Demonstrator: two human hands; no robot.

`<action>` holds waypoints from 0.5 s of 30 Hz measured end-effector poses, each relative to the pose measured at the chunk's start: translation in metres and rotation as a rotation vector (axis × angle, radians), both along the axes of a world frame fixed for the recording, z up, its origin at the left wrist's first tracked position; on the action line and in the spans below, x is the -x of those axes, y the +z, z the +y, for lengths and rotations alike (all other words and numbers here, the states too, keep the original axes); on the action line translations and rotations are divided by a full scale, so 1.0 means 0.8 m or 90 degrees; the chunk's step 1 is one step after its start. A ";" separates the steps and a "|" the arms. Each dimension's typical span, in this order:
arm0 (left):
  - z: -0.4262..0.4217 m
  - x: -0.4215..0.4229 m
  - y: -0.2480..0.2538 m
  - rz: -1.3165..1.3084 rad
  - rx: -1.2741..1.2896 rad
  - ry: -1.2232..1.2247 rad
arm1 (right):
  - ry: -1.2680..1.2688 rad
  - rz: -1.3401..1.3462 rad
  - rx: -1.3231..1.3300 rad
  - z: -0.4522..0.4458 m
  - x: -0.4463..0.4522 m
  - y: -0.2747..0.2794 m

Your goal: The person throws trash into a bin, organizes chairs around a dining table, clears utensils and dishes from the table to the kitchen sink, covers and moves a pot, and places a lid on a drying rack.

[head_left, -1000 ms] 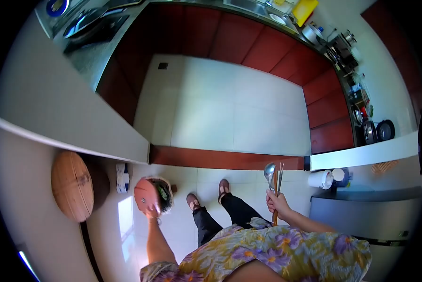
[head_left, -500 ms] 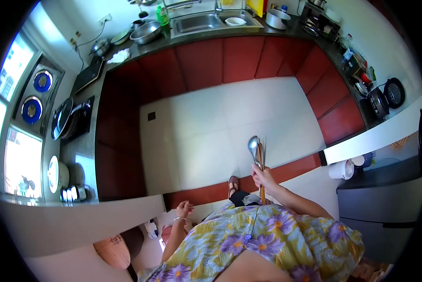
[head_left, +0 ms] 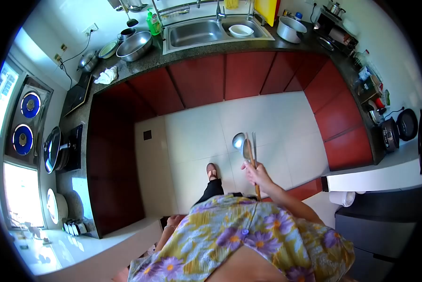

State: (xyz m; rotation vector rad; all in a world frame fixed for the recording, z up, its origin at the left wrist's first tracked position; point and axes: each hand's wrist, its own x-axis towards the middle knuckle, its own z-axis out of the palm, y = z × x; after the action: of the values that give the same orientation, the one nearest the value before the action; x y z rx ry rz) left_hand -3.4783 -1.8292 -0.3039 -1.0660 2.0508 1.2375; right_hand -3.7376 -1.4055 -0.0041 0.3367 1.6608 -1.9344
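Plainly, hands apart, right one forward

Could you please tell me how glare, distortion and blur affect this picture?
In the head view, the lower window pane is blown out to white; in the head view, the countertop bows and the corners go black; in the head view, the right hand and ladle look reasonably sharp.

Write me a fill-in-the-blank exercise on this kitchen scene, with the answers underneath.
1. The person's ____ hand holds the utensils.
2. A white bowl sits in the kitchen ____.
3. The cabinet doors under the counter are coloured ____.
4. Purple ____ decorate the person's shirt.

Missing words: right; sink; red; flowers.
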 end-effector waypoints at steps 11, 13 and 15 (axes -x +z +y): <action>0.020 0.629 0.177 0.214 -0.129 -0.071 | -0.191 0.083 -0.055 0.052 0.271 -0.003; 0.019 0.731 0.184 0.313 -0.059 -0.075 | -0.214 0.093 -0.059 0.073 0.322 -0.007; 0.034 0.793 0.189 0.363 -0.042 -0.041 | -0.207 0.084 -0.058 0.101 0.380 -0.005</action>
State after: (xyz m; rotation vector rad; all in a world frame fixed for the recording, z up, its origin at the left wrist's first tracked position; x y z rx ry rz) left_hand -4.1125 -1.8023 -0.1528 -0.6529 2.4036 1.7069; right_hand -4.0417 -1.3248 -0.0084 0.5545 1.8782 -2.1588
